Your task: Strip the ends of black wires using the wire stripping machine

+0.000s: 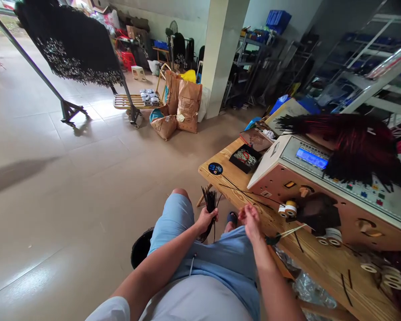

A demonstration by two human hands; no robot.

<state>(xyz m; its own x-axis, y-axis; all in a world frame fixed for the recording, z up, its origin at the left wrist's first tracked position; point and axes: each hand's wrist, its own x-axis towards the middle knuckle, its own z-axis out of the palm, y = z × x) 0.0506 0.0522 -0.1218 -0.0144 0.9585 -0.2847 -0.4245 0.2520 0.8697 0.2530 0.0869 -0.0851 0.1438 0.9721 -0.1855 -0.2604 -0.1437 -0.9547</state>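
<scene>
Above my lap, my left hand [207,218] is closed around a bundle of thin black wires [209,200] whose ends fan out upward. The lower part of the bundle hangs below the fist. My right hand [250,218] is raised at the wooden table's [234,189] near edge, its fingers curled together; whether anything small is between them is hidden. Just beyond it stands a wire-processing machine [270,178] with a lit blue display [311,157] and white rollers [289,208] on its front. A thin black wire [240,191] lies across the tabletop toward the rollers.
On top of the machine lies a large bundle of black and dark red wires [350,133]. Short black wire pieces [345,287] are scattered on the table. A black bucket [141,249] stands beside my left leg. Brown sacks [189,104] and a hanging rack [128,96] stand ahead.
</scene>
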